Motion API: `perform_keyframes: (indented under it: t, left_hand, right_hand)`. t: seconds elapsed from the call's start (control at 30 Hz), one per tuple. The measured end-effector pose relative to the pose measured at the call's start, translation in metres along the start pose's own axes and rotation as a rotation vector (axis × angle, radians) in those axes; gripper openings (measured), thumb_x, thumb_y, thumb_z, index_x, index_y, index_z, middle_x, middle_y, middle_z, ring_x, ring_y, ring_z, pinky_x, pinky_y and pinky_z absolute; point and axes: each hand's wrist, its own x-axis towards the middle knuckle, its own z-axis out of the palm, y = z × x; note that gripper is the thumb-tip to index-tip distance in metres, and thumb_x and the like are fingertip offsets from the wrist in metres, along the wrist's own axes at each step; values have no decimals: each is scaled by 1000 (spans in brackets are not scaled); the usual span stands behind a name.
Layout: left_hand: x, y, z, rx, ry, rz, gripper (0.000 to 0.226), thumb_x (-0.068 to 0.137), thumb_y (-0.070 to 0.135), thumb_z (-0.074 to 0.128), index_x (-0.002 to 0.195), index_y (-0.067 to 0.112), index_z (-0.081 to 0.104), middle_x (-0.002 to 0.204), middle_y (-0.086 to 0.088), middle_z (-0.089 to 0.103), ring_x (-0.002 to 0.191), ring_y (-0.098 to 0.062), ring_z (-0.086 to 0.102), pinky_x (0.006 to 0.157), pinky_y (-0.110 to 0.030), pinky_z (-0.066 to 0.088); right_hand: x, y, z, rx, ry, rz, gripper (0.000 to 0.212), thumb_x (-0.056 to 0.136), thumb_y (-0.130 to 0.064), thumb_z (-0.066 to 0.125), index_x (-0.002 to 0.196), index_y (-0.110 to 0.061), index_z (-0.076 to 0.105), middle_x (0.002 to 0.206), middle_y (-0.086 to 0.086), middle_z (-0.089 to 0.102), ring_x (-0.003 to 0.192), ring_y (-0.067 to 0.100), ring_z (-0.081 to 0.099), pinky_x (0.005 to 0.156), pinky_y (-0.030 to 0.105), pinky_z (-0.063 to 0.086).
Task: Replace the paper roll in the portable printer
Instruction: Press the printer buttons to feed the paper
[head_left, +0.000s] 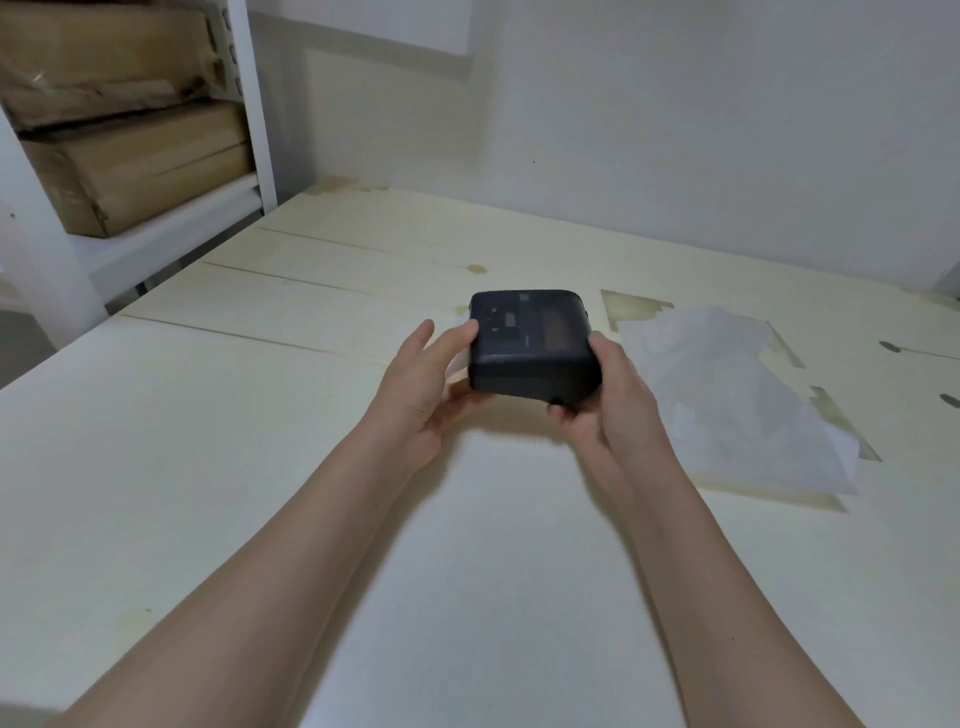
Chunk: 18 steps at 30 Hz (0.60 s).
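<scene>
Currently —
Printer (535, 349): held between both hands above the table (208, 467).
Left hand (421, 395): fingers pressed on left side.
Right hand (608, 400): fingers curled under right edge.

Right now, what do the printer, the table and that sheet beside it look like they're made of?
Printer: dark matte plastic, judging by its rounded moulded corners and dull sheen.
Table: pale wood boards, probably painted or whitewashed; seams and a knot show.
Sheet: thin, translucent white paper or film, creased; the table's marks show faintly through it, so I can't tell which.
</scene>
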Motion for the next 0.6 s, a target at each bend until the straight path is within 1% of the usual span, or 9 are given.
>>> perform_keyframes:
  t: [0.07,0.1,0.13,0.17,0.2,0.27,0.37,0.5,0.6]
  left_hand:
    - [-2,0,2,47,-48,-14,83,80,39,76,149,36,31,142,-12,51,106,-23,68,80,-41,61]
    - [-3,1,3,75,-66,-21,77,82,39,75,147,39,34,138,-14,54,104,-24,68,79,-41,61]
    - [-5,1,5,99,-79,-20,68,86,36,72,145,39,38,133,-14,59,96,-24,71,80,-41,61]
    - [-6,0,5,125,-88,-12,61,89,31,69,143,37,42,129,-12,64,88,-23,72,79,-39,61]
    - [-6,-1,6,145,-104,5,54,91,26,67,140,31,47,126,-10,67,86,-24,73,78,-39,60]
    - [-7,-6,8,158,-137,44,46,91,19,67,135,20,53,124,-12,69,93,-27,72,78,-39,59]
    - [-10,-11,10,165,-140,77,44,89,14,69,131,12,55,122,-16,69,97,-27,71,84,-40,59]
    - [-13,-13,12,204,-157,93,56,83,9,73,132,20,49,117,-12,70,92,-24,72,89,-40,57]
    - [-14,-11,13,227,-157,100,52,84,11,72,130,19,48,101,-3,76,82,-21,72,79,-37,58]
  right_hand:
    - [0,-3,-6,-6,12,-9,25,95,-34,53,113,-18,57,106,5,63,92,19,58,60,28,49]
    - [-1,-4,-7,6,12,-13,29,95,-37,53,115,-16,58,109,5,65,97,18,61,66,30,52]
    - [-2,-5,-6,34,14,-18,35,95,-41,53,117,-13,58,113,6,67,103,19,64,75,33,56]
    - [-3,-5,-6,74,17,-25,40,96,-43,53,119,-11,58,117,8,68,108,21,65,84,38,57]
    - [-5,-5,-5,109,14,-38,42,96,-44,54,119,-9,58,120,11,68,112,25,65,91,42,56]
    - [-7,-6,-4,150,-14,-67,37,96,-38,56,114,-5,60,122,18,66,116,32,63,98,48,52]
    - [-8,-4,-5,139,-51,-59,30,97,-22,58,117,0,61,128,27,61,119,36,60,102,50,49]
    - [-5,-4,-6,123,-70,-72,34,97,-17,55,127,-1,58,132,26,60,120,37,60,104,55,45]
    - [-4,-3,-7,81,-95,-102,36,98,-18,53,130,-3,58,132,21,62,124,35,58,106,55,43]
